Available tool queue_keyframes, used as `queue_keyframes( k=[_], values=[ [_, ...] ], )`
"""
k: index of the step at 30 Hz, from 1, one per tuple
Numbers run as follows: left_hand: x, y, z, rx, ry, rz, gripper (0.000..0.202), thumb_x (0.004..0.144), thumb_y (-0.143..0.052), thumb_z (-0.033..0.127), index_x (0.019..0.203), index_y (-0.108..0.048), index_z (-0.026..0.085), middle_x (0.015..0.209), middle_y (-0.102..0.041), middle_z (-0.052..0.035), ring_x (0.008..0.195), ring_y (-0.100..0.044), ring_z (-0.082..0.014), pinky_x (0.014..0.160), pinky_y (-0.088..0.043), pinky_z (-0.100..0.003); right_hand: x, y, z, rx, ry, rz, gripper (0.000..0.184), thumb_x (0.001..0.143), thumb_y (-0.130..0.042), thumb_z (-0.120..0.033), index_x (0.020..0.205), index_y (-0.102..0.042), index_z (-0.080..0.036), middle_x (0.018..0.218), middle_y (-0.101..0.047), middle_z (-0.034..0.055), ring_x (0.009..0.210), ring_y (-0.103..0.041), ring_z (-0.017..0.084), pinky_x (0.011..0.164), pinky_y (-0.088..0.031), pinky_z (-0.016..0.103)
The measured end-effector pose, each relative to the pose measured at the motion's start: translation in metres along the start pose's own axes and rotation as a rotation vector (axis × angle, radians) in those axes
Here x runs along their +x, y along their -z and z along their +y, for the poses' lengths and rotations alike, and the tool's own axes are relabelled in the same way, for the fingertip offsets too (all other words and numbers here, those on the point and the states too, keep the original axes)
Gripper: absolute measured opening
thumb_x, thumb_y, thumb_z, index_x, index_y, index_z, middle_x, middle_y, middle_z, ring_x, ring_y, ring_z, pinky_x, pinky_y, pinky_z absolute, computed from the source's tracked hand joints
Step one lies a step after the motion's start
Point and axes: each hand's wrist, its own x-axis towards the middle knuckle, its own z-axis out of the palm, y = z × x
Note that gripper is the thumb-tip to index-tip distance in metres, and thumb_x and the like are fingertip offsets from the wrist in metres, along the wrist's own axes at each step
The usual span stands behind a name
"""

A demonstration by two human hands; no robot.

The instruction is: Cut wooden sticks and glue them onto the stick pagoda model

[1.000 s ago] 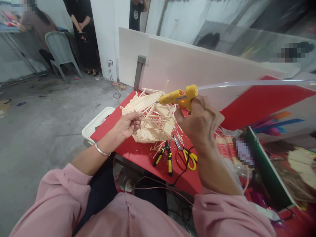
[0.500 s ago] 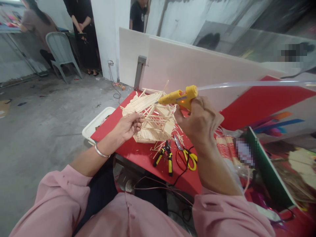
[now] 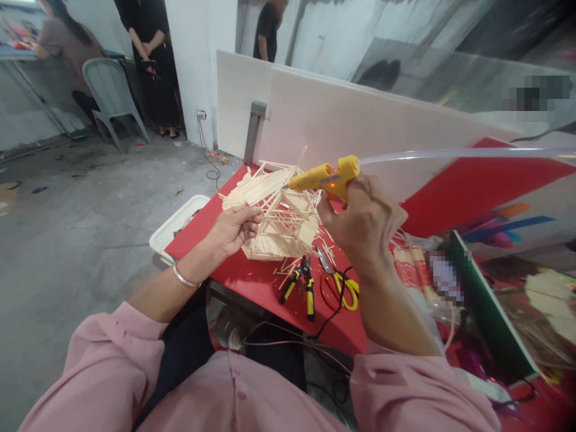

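Note:
My right hand (image 3: pixel 366 219) is wrapped round the grip of a yellow hot glue gun (image 3: pixel 326 176), whose small light glows orange. The gun's nozzle points left and meets the upper part of a model built of thin wooden sticks (image 3: pixel 281 243); I cannot tell whether it touches. At the model's left side, my left hand (image 3: pixel 238 228) has thumb and forefinger pinched on a thin wooden stick, the other fingers curled in. Whether that stick is joined to the model is unclear. A slatted stick panel (image 3: pixel 261 187) slopes across the model's top.
Black-and-yellow pliers (image 3: pixel 301 285), scissors (image 3: pixel 337 279) and loose sticks lie on the red table (image 3: pixel 252 282). A dark cord runs past the scissors. White boards (image 3: pixel 351 114) stand behind. A white tray (image 3: pixel 162 237) is at left, a green-sided box (image 3: pixel 486 306) at right. Other people are farther off.
Both hands, the glue gun and the stick model stay practically in place. In the background, a person in dark clothes has shifted slightly to the right.

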Motion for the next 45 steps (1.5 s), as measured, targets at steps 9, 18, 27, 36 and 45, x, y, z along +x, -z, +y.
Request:
queue_keyframes(
  k=[9, 18, 27, 36, 45],
  values=[
    [0.003, -0.003, 0.001, -0.004, 0.038, 0.019, 0.017, 0.081, -0.064, 0.007, 0.065, -0.066, 0.011, 0.052, -0.063, -0.0004, 0.039, -0.053, -0.0024, 0.04, -0.041, -0.01, -0.001, -0.002, 0.001, -0.028, 0.029, 0.029, 0.036, 0.09, -0.046, -0.042, 0.109, -0.063, -0.017, 0.096, -0.068, 0.0131, 0.066, -0.052, 0.018, 0.054, -0.025, 0.031],
    [-0.002, -0.011, 0.001, 0.029, 0.042, 0.04, 0.017, 0.078, -0.067, 0.009, 0.062, -0.063, 0.012, 0.051, -0.064, -0.0009, 0.035, -0.05, -0.0028, 0.036, -0.037, -0.012, -0.002, -0.006, 0.002, -0.053, 0.036, 0.064, 0.038, 0.089, -0.048, -0.043, 0.11, -0.063, -0.016, 0.095, -0.068, 0.0125, 0.066, -0.053, 0.017, 0.053, -0.022, 0.031],
    [-0.005, -0.013, 0.0, 0.03, 0.058, 0.057, 0.016, 0.078, -0.068, 0.009, 0.063, -0.063, 0.012, 0.052, -0.064, -0.0022, 0.037, -0.051, -0.0039, 0.036, -0.038, -0.012, -0.001, -0.004, 0.001, -0.042, 0.026, 0.046, 0.036, 0.088, -0.049, -0.041, 0.11, -0.063, -0.017, 0.093, -0.067, 0.0121, 0.068, -0.055, 0.019, 0.054, -0.023, 0.031],
    [-0.002, -0.01, 0.001, 0.049, 0.064, 0.045, 0.013, 0.079, -0.067, 0.01, 0.066, -0.067, 0.011, 0.055, -0.067, -0.0049, 0.038, -0.053, -0.0049, 0.039, -0.041, -0.014, 0.0, -0.004, 0.006, -0.015, 0.017, 0.055, 0.037, 0.085, -0.053, -0.041, 0.112, -0.062, -0.017, 0.097, -0.067, 0.0132, 0.071, -0.055, 0.019, 0.055, -0.026, 0.032],
    [-0.005, -0.01, 0.003, 0.02, 0.096, 0.058, 0.02, 0.084, -0.057, 0.01, 0.066, -0.064, 0.011, 0.057, -0.068, -0.0057, 0.041, -0.055, -0.0071, 0.042, -0.045, -0.018, -0.001, -0.001, 0.002, -0.022, -0.001, 0.024, 0.036, 0.089, -0.049, -0.043, 0.109, -0.064, -0.017, 0.099, -0.068, 0.0142, 0.071, -0.056, 0.02, 0.055, -0.024, 0.032]
  ],
)
